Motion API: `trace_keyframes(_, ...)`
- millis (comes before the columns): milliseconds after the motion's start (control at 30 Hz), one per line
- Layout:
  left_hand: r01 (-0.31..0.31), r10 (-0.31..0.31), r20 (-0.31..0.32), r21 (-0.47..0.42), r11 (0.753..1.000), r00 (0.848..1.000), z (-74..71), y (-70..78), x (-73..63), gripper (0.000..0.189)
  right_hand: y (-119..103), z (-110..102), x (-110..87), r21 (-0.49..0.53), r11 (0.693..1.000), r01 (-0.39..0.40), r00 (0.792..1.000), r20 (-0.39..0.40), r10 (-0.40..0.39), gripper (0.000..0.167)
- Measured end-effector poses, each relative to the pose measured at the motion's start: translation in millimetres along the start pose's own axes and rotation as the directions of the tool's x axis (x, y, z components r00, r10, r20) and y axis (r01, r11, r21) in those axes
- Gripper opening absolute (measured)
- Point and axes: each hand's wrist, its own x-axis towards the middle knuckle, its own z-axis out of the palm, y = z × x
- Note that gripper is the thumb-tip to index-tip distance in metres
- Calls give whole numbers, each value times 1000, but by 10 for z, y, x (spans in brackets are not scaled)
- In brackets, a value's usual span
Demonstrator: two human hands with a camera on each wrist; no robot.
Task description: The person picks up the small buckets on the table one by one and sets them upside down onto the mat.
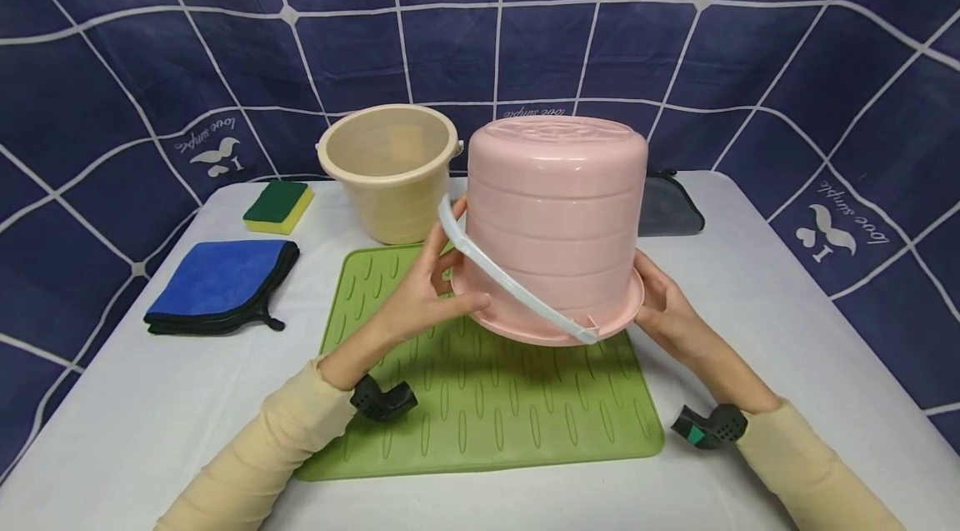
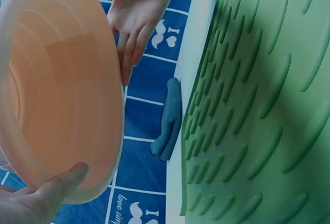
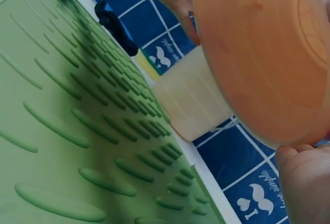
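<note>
A pink plastic bucket [image 1: 555, 214] is held upside down above a green ribbed mat [image 1: 480, 414], its rim downward and its white handle [image 1: 517, 289] hanging across the front. My left hand [image 1: 420, 289] grips the rim on the left, thumb over the edge and fingers along the side. At the right side of the rim, my right hand [image 1: 671, 310] holds on, its fingertips partly hidden behind the bucket. The left wrist view looks into the bucket's hollow inside [image 2: 72, 90], with the left thumb [image 2: 64, 183] at its rim.
Behind the mat's left part stands a cream bucket [image 1: 390, 181], upright. To its left lie a green and yellow sponge [image 1: 277, 207] and a folded blue cloth [image 1: 221, 281] with black edging. A grey folded cloth [image 1: 669, 206] sits at the back right, partly hidden by the pink bucket.
</note>
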Motion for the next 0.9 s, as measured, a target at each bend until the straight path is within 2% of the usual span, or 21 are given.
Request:
trace_keyframes(167, -11, 11, -15, 13, 1000, 1000, -4, -8, 7, 105, 5, 1, -11, -42, 999, 24, 999, 46, -22, 90)
trace_keyframes(367, -4, 4, -24, 17, 1000, 1000, -31, -33, -9, 105, -52, 41, 39, -99, 989, 114, 987, 124, -101, 96)
trace_keyframes(467, 2, -1, -30, 26, 1000, 1000, -35, -45, -17, 107, -77, 89, 52, -183, 978, 104, 993, 76, -92, 93)
trace_keyframes(567, 30, -29, -38, 37, 999, 999, -37, -74, -34, 109, -86, 139, 47, -278, 960, 35, 998, -40, -48, 92)
trace_keyframes(667, 50, -46, -45, 89, 995, 998, -55, -128, -46, 110, -85, 172, 53, -352, 936, -22, 992, -128, -25, 94)
trace_keyframes(800, -5, 15, -42, 238, 971, 999, -117, -215, 27, 109, -84, 150, 116, -408, 913, -16, 989, -140, -46, 98)
trace_keyframes(833, -19, 30, -36, 274, 962, 999, -123, -195, 60, 108, -83, 132, 142, -424, 905, -7, 990, -132, -54, 100)
trace_keyframes(900, -41, 50, -20, 317, 947, 999, -167, -244, 119, 106, -74, 100, 189, -456, 890, 6, 991, -119, -68, 105)
